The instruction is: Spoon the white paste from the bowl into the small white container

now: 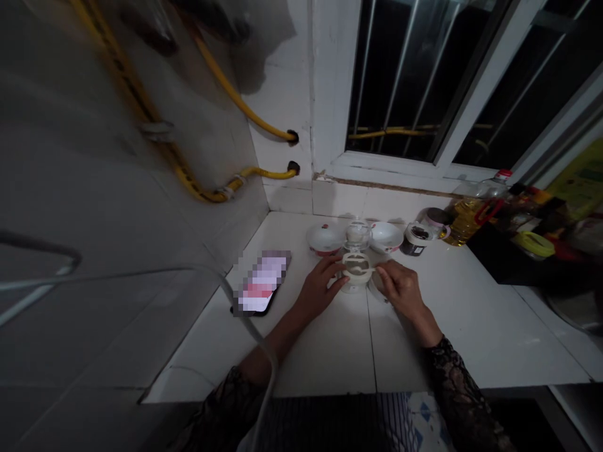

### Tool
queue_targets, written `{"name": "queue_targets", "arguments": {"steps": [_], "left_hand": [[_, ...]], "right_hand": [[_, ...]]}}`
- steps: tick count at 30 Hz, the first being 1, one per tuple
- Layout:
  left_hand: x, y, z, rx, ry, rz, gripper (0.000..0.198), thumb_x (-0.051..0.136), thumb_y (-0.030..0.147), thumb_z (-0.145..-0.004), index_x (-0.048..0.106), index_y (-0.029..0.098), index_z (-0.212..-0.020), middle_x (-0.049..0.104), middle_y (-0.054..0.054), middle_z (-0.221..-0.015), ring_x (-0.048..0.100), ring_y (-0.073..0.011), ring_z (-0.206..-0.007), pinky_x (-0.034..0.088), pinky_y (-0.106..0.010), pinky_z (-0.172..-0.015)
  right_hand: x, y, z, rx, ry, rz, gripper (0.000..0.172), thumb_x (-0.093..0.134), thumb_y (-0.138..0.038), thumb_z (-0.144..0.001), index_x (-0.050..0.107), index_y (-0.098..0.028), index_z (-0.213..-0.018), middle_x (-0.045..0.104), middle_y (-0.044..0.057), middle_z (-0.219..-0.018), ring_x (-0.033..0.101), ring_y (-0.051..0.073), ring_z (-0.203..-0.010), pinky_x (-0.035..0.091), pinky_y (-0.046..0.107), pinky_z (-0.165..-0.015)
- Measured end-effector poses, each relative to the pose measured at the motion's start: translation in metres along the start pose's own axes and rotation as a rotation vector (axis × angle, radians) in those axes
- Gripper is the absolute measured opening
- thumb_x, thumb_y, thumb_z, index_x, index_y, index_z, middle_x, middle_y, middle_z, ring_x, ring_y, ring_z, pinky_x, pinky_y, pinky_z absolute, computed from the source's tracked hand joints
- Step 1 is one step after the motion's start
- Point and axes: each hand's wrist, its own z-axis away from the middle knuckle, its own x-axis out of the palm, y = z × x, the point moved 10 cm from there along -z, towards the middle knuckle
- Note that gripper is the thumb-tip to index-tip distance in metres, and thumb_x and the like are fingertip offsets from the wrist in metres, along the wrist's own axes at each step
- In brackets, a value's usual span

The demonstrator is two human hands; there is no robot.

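We see the left hand [318,285] and right hand [400,285], each in a narrow grip, pinching what seems a cream strainer [357,271] by a glass [358,235] on the table [330,351].

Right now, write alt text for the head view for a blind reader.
The left hand and right hand hold a cream utensil at a white counter, before a glass and two bowls. A phone lies left, an oil bottle right.
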Motion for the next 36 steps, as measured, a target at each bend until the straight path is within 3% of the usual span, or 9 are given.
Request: {"name": "queue_targets", "arguments": {"steps": [5, 8, 12, 18, 36], "left_hand": [[-0.001, 0.0, 0.001, 0.005, 0.002, -0.006, 0.017, 0.056, 0.032, -0.093, 0.062, 0.022, -0.105, 0.061, -0.011, -0.118, 0.063, -0.0216, -0.108, 0.06, -0.033, -0.076], [-0.001, -0.001, 0.002, 0.004, 0.004, 0.0, 0.016, 0.057, 0.03, -0.093, 0.062, 0.021, -0.105, 0.06, -0.011, -0.118, 0.062, -0.0219, -0.109, 0.06, -0.033, -0.077], [0.0, -0.002, 0.002, -0.007, 0.007, 0.008, 0.017, 0.056, 0.031, -0.093, 0.062, 0.022, -0.105, 0.06, -0.011, -0.119, 0.063, -0.0218, -0.108, 0.06, -0.033, -0.077], [-0.001, 0.002, 0.001, 0.016, 0.014, 0.004, 0.015, 0.058, 0.028, -0.092, 0.062, 0.02, -0.105, 0.06, -0.011, -0.118, 0.062, -0.0218, -0.109, 0.06, -0.031, -0.077], [-0.002, 0.002, 0.001, 0.016, 0.009, -0.011, 0.016, 0.056, 0.03, -0.093, 0.062, 0.021, -0.105, 0.061, -0.011, -0.118, 0.063, -0.0217, -0.108, 0.061, -0.033, -0.077]], "right_hand": [[-0.043, 0.044, 0.008, 0.278, 0.267, -0.054, 0.045, 0.042, -0.052, -0.093, 0.057, -0.019, -0.066, 0.054, 0.0, -0.058, 0.047, 0.013, -0.055, 0.037, 0.025, -0.056], [-0.053, 0.073, 0.015, 0.418, 0.276, 0.004, 0.045, 0.042, -0.054, -0.088, 0.059, -0.019, -0.066, 0.054, 0.0, -0.055, 0.047, 0.014, -0.054, 0.035, 0.025, -0.055], [-0.048, 0.091, 0.018, 0.489, 0.203, 0.109, 0.042, 0.042, -0.052, -0.083, 0.059, -0.02, -0.062, 0.057, 0.002, -0.054, 0.048, 0.015, -0.054, 0.033, 0.026, -0.056], [-0.025, 0.094, 0.017, 0.548, 0.069, 0.047, 0.039, 0.043, -0.05, -0.079, 0.059, -0.021, -0.057, 0.057, 0.001, -0.051, 0.049, 0.015, -0.054, 0.032, 0.026, -0.055], [-0.035, 0.13, 0.035, 0.844, 0.239, -0.282, 0.03, 0.053, -0.043, -0.065, 0.056, -0.019, -0.048, 0.044, -0.003, -0.041, 0.037, 0.011, -0.044, 0.026, 0.026, -0.046]]}}
